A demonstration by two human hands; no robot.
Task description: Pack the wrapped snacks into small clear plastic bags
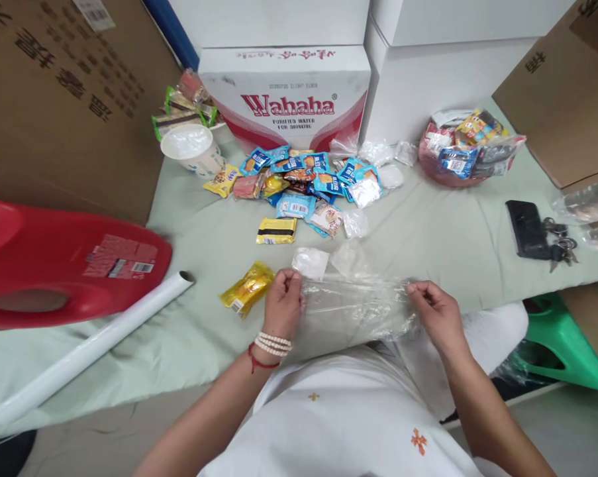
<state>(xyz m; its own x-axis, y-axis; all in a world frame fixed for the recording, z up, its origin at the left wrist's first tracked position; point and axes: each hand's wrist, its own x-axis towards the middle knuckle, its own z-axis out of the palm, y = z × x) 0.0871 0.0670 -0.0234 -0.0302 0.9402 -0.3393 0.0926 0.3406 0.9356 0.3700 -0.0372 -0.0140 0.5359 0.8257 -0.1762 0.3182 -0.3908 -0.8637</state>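
My left hand (283, 303) and my right hand (434, 310) each pinch one end of a clear plastic bag (355, 306), stretched between them just above my lap. The bag looks empty. A yellow snack packet (248, 287) lies beside my left hand. Small clear bags (310, 262) rest on the pale green cloth (428, 232) just beyond the stretched bag. Farther back sits a pile of wrapped snacks (303, 184), mostly blue packets. A yellow-and-black packet (276, 230) lies apart from the pile.
A red plastic stool (55, 265) lies at left with a white roll (95, 344) in front. A Wahaha carton (286, 99), white cup (192, 149), pink bowl of snacks (465, 149), black phone with keys (532, 228), cardboard boxes and a green stool (561, 344) surround the cloth.
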